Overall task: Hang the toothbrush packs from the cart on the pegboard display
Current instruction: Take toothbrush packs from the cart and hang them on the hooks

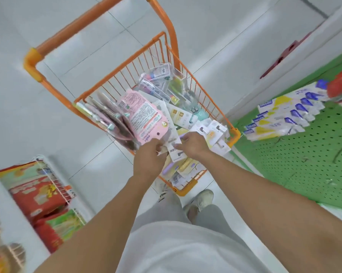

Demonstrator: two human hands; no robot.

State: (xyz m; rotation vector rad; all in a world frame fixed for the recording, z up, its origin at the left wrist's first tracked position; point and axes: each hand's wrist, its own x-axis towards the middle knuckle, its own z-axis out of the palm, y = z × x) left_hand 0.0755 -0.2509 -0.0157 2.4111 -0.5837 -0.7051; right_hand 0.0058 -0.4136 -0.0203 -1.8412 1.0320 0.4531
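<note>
An orange wire cart stands in front of me, full of toothbrush packs. My left hand grips a fanned bunch of pink toothbrush packs by their lower ends, over the cart's left side. My right hand pinches a white toothbrush pack that lies between both hands. More white packs and clear packs are heaped in the basket. The green pegboard is to the right, with a row of white, blue and yellow packs hanging on it.
Red packs hang at the pegboard's far end. A white wire shelf with red and green boxes stands at the left. Pale floor tiles surround the cart. My shoes are just behind the cart.
</note>
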